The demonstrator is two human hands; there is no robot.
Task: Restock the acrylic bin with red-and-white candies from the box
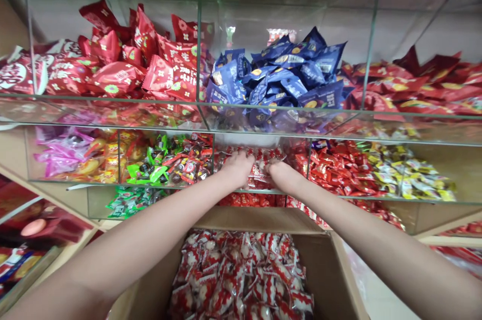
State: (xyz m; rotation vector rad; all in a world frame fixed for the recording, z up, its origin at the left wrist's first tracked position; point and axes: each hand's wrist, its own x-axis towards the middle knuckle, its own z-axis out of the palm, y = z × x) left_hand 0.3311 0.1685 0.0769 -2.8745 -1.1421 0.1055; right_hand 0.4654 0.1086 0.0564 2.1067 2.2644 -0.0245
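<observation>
Both hands reach into a middle compartment of the lower clear shelf, among red-and-white wrapped candies (261, 164). My left hand (238, 167) rests on the left side of these candies, its fingers bent down and slightly apart. On the right side, my right hand (281, 175) touches the same candies; its fingers are mostly turned away and hidden. Some packets lie between the two hands. Below my forearms stands an open cardboard box (327, 270), with many clear-wrapped red-and-white candies (241, 275) inside.
Clear dividers separate neighbouring candies: green and dark ones (176, 159) on the left, red ones (339, 167) on the right. Above, a glass shelf edge (241, 119) crosses over the hands. That upper shelf holds blue packets (282, 74) and red packets (150, 64).
</observation>
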